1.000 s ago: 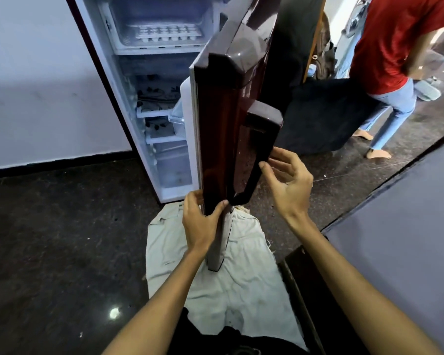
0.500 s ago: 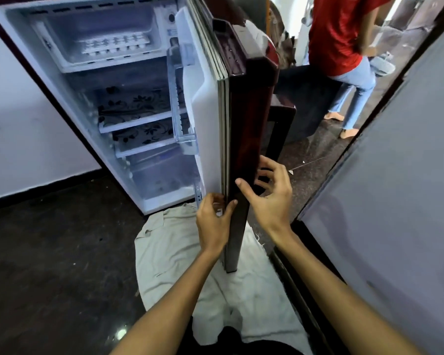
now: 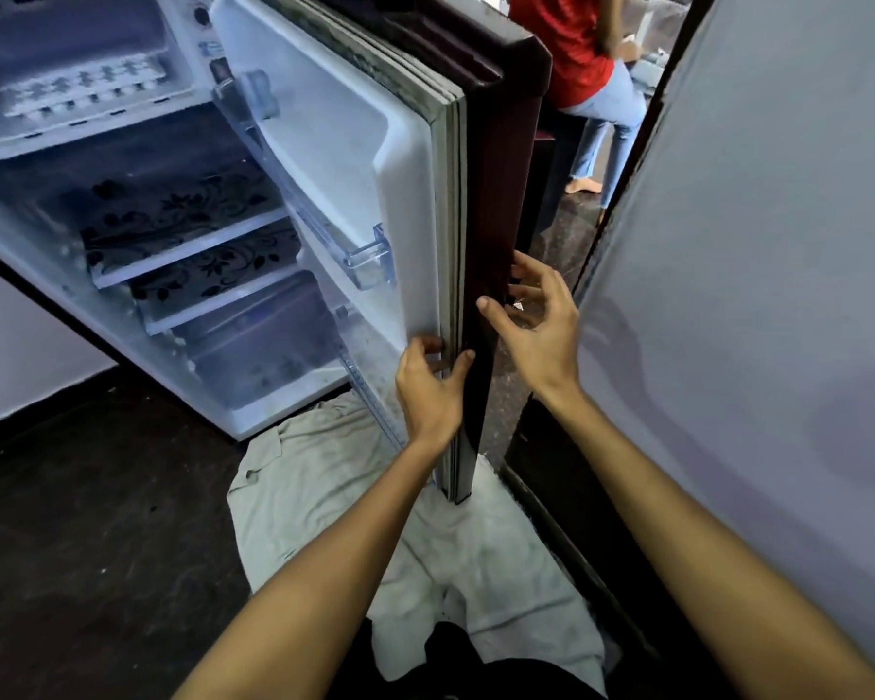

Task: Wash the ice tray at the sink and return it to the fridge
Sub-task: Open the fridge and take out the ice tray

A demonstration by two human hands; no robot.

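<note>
Head: ice tray [image 3: 79, 90] blurred.

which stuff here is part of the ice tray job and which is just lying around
Job: ice tray in the freezer box; fridge door, gripped at its edge by the left hand; right hand beside it.
Lying about: cloth on the floor; patterned shelf mats.

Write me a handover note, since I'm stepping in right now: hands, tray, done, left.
Left hand: pinches the free edge of the open fridge door, low down.
Right hand: fingers spread against the door's dark outer face, no clear grip.
Ice tray: lies in the top freezer compartment.
Done: door open. Whether the tray is already washed cannot be told.
Left: if unwashed, take it to the sink, wash, return; otherwise shut the door.
</note>
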